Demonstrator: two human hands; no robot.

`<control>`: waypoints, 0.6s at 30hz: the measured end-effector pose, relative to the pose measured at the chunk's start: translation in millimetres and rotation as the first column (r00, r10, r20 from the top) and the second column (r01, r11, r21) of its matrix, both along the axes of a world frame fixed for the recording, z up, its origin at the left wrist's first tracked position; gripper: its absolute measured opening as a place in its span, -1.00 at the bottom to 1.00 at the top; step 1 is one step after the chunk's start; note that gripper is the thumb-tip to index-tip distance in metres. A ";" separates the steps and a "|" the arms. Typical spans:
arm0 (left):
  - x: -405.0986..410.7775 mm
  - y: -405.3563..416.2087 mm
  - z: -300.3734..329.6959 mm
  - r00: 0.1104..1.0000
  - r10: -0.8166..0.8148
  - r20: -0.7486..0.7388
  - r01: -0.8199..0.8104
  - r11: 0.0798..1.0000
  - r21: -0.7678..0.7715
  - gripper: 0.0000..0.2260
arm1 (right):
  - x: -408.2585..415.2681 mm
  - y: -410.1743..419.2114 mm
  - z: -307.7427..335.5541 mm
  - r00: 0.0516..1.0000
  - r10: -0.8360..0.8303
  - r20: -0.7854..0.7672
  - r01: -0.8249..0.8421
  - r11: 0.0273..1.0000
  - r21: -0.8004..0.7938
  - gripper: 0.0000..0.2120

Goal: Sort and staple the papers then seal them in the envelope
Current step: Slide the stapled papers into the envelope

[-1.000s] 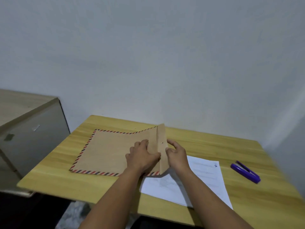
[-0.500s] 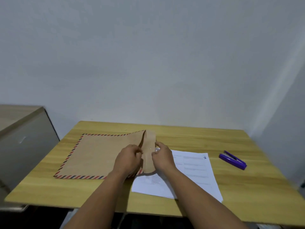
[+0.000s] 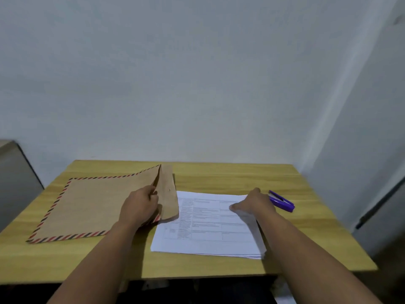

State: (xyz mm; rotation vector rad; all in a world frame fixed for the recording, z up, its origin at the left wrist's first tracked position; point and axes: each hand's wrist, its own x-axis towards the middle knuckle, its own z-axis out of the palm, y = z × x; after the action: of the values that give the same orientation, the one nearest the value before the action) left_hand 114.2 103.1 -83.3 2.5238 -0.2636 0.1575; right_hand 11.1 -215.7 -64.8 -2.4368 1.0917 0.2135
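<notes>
- Head view: I see the brown envelope point(image 3: 94, 205) with its red-and-black striped border lying flat on the left of the wooden counter point(image 3: 219, 178), its flap point(image 3: 167, 191) raised at the right end.
- My left hand point(image 3: 140, 207) grips the envelope at its open mouth — fingers curled over the edge beside the flap.
- The stack of printed papers point(image 3: 208, 227) lies just right of the envelope, one corner tucked under the flap.
- My right hand point(image 3: 254, 202) rests on the papers' far right corner, thumb on the top sheet; whether it pinches the sheets I cannot tell.
- The purple stapler point(image 3: 281, 201) sits just beyond that hand.
- A grey cabinet point(image 3: 15, 178) stands left of the counter.
</notes>
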 end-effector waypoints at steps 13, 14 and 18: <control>4.2 0.2 -5.8 0.999 0.029 -0.023 -0.029 0.999 -0.022 -0.63 | -5.9 -0.1 -17.0 0.994 -0.010 0.112 -0.011 0.983 0.183 -0.63; 4.3 0.1 -6.3 0.999 0.032 -0.026 -0.033 0.999 -0.025 -0.64 | -7.5 -1.4 -16.7 0.985 -0.017 0.173 -0.020 0.978 0.209 -0.75; 2.0 -1.7 -4.1 0.998 0.009 -0.058 -0.010 0.999 -0.031 -0.62 | -23.2 -18.8 -10.1 0.816 -0.160 0.556 -0.021 0.952 0.304 -0.86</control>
State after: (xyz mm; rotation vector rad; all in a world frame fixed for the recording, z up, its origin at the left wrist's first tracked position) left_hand 116.2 101.3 -87.4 2.4948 -0.2242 0.0909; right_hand -12.1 -234.5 -74.8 -1.9784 0.7969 -0.3501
